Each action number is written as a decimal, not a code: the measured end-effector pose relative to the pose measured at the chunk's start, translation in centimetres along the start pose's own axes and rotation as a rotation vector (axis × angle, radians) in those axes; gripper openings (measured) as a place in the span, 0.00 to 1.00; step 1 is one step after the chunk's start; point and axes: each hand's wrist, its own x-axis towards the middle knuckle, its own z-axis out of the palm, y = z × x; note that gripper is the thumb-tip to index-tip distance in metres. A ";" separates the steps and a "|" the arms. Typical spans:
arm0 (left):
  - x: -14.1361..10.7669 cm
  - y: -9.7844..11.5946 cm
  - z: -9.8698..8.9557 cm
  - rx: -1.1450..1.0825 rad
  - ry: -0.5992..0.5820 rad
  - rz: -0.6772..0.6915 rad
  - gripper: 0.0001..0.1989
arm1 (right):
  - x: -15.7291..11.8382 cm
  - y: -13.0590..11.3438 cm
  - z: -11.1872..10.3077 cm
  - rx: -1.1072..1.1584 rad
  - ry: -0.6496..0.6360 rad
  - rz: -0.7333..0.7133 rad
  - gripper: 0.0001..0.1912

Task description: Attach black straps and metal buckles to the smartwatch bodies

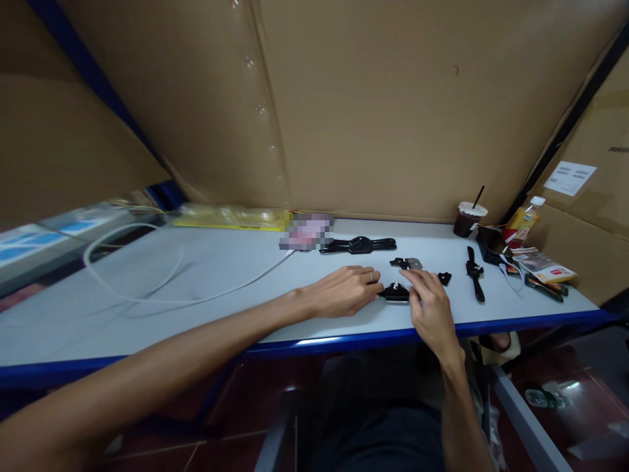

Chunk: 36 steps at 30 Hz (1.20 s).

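A black spokeshave (396, 294) lies near the table's front edge, with a small upright screw at its middle. My left hand (351, 292), a ring on one finger, is closed around its left end. Over its right side is my right hand (433, 307), fingers stretched toward the screw and thumb apart; the palm hides that end. Just beyond the fingertips lie a small black piece (399, 262) and a grey plate (413, 263), partly overlapping. Another small black part (445, 278) rests right of my right hand.
Behind lies a black spokeshave body (361, 245), and another spokeshave (474, 274) is to the right. A lidded drink cup (469, 219), a bottle (528, 219) and packets (545, 265) stand at the right. A white cable (236, 288) crosses the table's left side to a blurred-out device (305, 233).
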 end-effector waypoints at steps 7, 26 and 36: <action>0.0 -0.1 0.1 -0.036 0.028 0.000 0.14 | 0.0 0.0 -0.1 -0.020 -0.110 0.001 0.31; -0.1 -0.4 0.3 -0.139 0.010 -0.053 0.10 | 0.2 0.2 0.3 0.089 0.125 0.088 0.13; 2.1 -0.1 1.1 -0.245 -0.024 -0.080 0.24 | 0.4 0.3 0.4 0.050 0.122 0.127 0.10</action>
